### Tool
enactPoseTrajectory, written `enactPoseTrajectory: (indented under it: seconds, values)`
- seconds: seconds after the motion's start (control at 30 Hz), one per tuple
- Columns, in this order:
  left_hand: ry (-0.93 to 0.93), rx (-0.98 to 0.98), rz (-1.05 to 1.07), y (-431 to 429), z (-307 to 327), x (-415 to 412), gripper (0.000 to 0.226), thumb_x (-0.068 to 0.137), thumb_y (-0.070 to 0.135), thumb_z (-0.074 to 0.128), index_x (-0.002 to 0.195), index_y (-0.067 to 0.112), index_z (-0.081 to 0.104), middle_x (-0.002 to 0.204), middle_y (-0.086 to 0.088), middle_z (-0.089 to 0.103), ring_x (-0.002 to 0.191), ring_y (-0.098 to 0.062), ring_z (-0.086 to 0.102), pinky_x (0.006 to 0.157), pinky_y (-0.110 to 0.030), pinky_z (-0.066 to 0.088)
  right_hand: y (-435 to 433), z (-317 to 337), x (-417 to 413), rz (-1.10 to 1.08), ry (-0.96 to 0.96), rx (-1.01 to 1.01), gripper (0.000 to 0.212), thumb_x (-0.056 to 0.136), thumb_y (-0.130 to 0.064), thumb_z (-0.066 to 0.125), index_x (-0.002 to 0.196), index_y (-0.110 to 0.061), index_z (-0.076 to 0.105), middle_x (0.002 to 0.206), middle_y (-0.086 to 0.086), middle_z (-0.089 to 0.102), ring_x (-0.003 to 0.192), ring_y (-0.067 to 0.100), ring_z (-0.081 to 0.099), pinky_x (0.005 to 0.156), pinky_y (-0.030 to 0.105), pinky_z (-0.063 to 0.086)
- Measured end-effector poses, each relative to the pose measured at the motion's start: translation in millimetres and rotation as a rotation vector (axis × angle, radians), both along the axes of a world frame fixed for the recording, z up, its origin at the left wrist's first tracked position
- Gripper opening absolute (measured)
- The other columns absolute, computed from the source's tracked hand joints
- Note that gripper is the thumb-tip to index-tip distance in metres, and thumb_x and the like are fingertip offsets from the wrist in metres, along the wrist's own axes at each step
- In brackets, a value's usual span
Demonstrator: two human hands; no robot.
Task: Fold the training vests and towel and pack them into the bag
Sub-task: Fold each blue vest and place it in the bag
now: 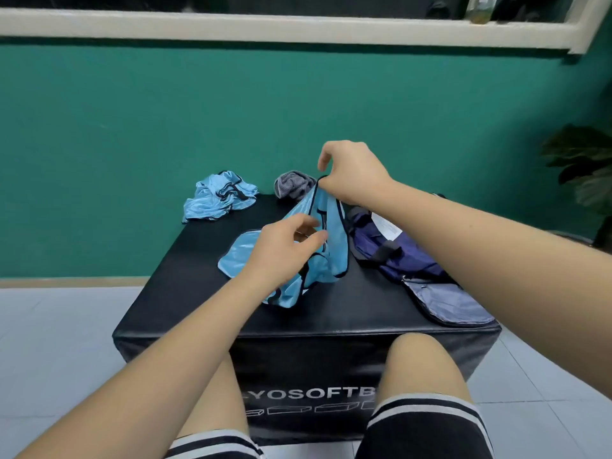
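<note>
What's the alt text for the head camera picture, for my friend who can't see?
A person's right grip pinches a blue training vest up by its edge while the left grip holds its middle, over a black box. On it lie a crumpled vest, a grey towel and a navy bag.

Holding both bare forearms outstretched; pinching the top edge of the blue vest (pixel 328 263) with the raised right hand (pixel 347 170); gripping it lower with the curled left hand (pixel 284 246).
</note>
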State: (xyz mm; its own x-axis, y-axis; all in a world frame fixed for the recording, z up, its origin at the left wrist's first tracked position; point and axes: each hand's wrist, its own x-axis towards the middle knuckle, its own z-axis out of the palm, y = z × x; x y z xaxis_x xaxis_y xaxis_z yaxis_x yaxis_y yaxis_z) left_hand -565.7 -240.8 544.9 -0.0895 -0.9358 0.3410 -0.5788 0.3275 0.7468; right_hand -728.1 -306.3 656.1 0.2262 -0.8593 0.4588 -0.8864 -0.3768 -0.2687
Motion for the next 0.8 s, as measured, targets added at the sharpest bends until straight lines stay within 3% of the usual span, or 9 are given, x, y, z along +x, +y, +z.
enactPoseTrajectory:
  seconds: [0.07, 0.13, 0.2, 0.3, 0.4, 0.47, 0.53, 0.67, 0.8]
  values:
    - [0.036, 0.068, -0.002, -0.4, 19.4, -10.2, 0.044, 0.091, 0.063, 0.073, 0.123, 0.032, 0.071, 0.111, 0.021, 0.072, 0.101, 0.004, 0.066, 0.084, -0.016, 0.049, 4.4, 9.6, 14.4, 0.006, 0.008, 0.026, 0.022, 0.082, -0.017, 0.067, 0.104, -0.022, 0.067, 0.089, -0.005, 0.061, 0.087, 0.025, 0.061, 0.065, 0.031, 0.043]
    - [0.128, 0.097, 0.036, -7.6, 31.4, -14.1, 0.041, 0.086, 0.069, 0.073, 0.101, 0.031, 0.069, 0.090, 0.025, 0.066, 0.082, 0.000, 0.061, 0.070, -0.021, 0.045, 9.8, 17.1, 26.6, 0.029, 0.018, 0.051, 0.024, 0.082, -0.018, 0.069, 0.106, -0.021, 0.067, 0.093, -0.004, 0.063, 0.086, 0.023, 0.063, 0.064, 0.030, 0.043]
    - [0.290, 0.110, 0.051, -12.2, 40.3, -9.8, 0.055, 0.081, 0.068, 0.075, 0.089, 0.015, 0.065, 0.075, 0.014, 0.059, 0.069, -0.010, 0.048, 0.066, -0.029, 0.037, 16.3, 22.1, 35.1, 0.070, 0.003, 0.081, 0.025, 0.084, -0.020, 0.071, 0.109, -0.021, 0.067, 0.086, -0.008, 0.060, 0.079, 0.017, 0.062, 0.059, 0.028, 0.041]
    - [0.433, 0.124, 0.053, -16.8, 41.5, 11.5, 0.048, 0.074, 0.052, 0.077, 0.096, 0.010, 0.071, 0.082, -0.004, 0.058, 0.079, -0.016, 0.047, 0.075, -0.040, 0.040, 22.6, 20.9, 39.0, 0.161, -0.110, 0.200, 0.031, 0.084, -0.031, 0.075, 0.113, -0.025, 0.065, 0.081, -0.007, 0.071, 0.072, 0.012, 0.067, 0.062, 0.030, 0.052]
    - [0.482, 0.189, 0.046, -16.1, 37.2, 36.5, 0.039, 0.078, 0.028, 0.072, 0.089, -0.007, 0.058, 0.082, -0.007, 0.048, 0.079, -0.021, 0.044, 0.077, -0.040, 0.041, 21.5, 7.1, 32.9, 0.208, -0.251, 0.285, 0.024, 0.085, -0.038, 0.074, 0.105, -0.028, 0.067, 0.077, -0.007, 0.079, 0.077, 0.014, 0.076, 0.078, 0.038, 0.064]
    - [0.502, 0.211, 0.048, -11.4, 36.2, 52.6, 0.026, 0.088, 0.018, 0.072, 0.081, -0.001, 0.056, 0.081, -0.009, 0.045, 0.075, -0.023, 0.045, 0.071, -0.032, 0.047, 21.3, -6.8, 24.0, 0.198, -0.261, 0.311, 0.017, 0.089, -0.037, 0.072, 0.102, -0.027, 0.069, 0.078, -0.008, 0.079, 0.077, 0.013, 0.076, 0.081, 0.035, 0.063]
    - [0.508, 0.243, 0.082, -6.8, 34.0, 70.5, 0.015, 0.098, 0.016, 0.071, 0.086, 0.010, 0.064, 0.082, -0.009, 0.052, 0.073, -0.021, 0.052, 0.062, -0.025, 0.053, 20.2, -28.2, 13.8, 0.178, -0.229, 0.362, 0.010, 0.091, -0.033, 0.071, 0.097, -0.024, 0.072, 0.080, -0.007, 0.079, 0.078, 0.013, 0.076, 0.081, 0.032, 0.062]
    - [0.610, 0.248, 0.123, -1.4, 22.4, 109.4, 0.016, 0.101, 0.020, 0.069, 0.108, 0.008, 0.077, 0.098, -0.010, 0.073, 0.089, -0.024, 0.066, 0.085, -0.038, 0.059, 5.1, -92.9, 4.2, 0.088, -0.153, 0.474, 0.007, 0.088, -0.026, 0.069, 0.086, -0.023, 0.075, 0.080, -0.008, 0.077, 0.081, 0.014, 0.073, 0.078, 0.032, 0.061]
    - [0.665, 0.250, 0.167, 10.3, 13.6, 135.3, 0.018, 0.104, 0.019, 0.065, 0.113, 0.009, 0.077, 0.113, -0.014, 0.079, 0.093, -0.024, 0.072, 0.093, -0.044, 0.059, -21.2, -158.2, 6.2, -0.046, -0.152, 0.565, 0.012, 0.088, -0.026, 0.071, 0.092, -0.017, 0.078, 0.094, -0.001, 0.078, 0.091, 0.019, 0.071, 0.074, 0.030, 0.053]
